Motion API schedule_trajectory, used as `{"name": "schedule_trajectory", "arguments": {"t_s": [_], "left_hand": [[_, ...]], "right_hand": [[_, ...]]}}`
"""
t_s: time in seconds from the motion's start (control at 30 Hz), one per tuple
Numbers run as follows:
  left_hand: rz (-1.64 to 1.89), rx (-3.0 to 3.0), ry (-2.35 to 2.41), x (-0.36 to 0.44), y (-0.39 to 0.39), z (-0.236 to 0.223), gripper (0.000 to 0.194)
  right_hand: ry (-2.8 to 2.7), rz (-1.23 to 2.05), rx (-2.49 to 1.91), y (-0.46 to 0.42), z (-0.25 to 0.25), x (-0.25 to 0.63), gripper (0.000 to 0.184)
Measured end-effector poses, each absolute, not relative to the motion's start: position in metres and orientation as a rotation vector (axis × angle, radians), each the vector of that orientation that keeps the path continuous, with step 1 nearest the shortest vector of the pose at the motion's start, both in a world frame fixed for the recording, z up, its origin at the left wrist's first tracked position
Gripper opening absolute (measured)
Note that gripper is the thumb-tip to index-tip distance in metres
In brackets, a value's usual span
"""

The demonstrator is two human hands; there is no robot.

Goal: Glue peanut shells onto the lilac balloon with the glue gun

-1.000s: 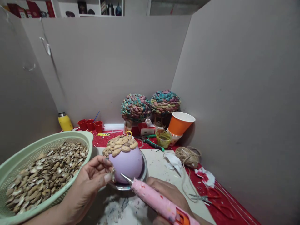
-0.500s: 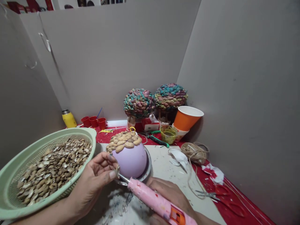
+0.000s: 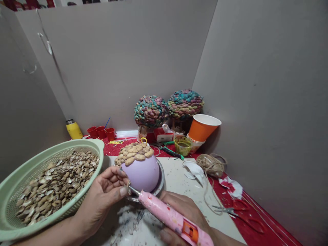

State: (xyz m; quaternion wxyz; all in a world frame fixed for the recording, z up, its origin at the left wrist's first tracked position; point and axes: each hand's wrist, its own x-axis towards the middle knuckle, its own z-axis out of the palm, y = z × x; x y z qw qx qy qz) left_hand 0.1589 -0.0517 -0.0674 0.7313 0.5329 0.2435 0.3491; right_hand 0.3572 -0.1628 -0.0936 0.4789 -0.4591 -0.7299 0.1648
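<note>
From where I stand, the glue gun (image 3: 164,210) lies slantwise in the person's right hand (image 3: 186,206), fingers wrapped round its pink body. Its long axis runs from the lower right, near the wearer, up and away to the left, so the metal nozzle (image 3: 134,190) points at the left hand (image 3: 104,193). There, thumb and fingertips pinch a small shell (image 3: 128,187), held roughly on edge at the nozzle's tip — whether the two touch, I cannot tell. Both are just in front of the lilac ball (image 3: 143,174), which sits in a metal bowl (image 3: 162,177) on the pale board (image 3: 176,184). The ball's peanut cap (image 3: 133,153) faces upward, its lowest shells lying mostly sideways — long axes near level. Left of it all stands the green basket (image 3: 100,145), well filled with loose shells (image 3: 58,184).
</note>
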Motion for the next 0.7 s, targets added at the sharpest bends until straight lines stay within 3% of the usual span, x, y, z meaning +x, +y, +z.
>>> {"name": "schedule_trajectory", "arguments": {"t_s": [0.13, 0.7], "left_hand": [[0.764, 1.181, 0.528, 0.1583, -0.0507, -0.0684, 0.026], [0.755, 1.200, 0.531, 0.1586, -0.0525, -0.0692, 0.029]], "right_hand": [[-1.897, 0.215, -1.118, -0.1617, -0.0962, 0.3573, 0.032], [-1.974, 0.021, -1.154, -0.1603, -0.0977, 0.3575, 0.026]]}}
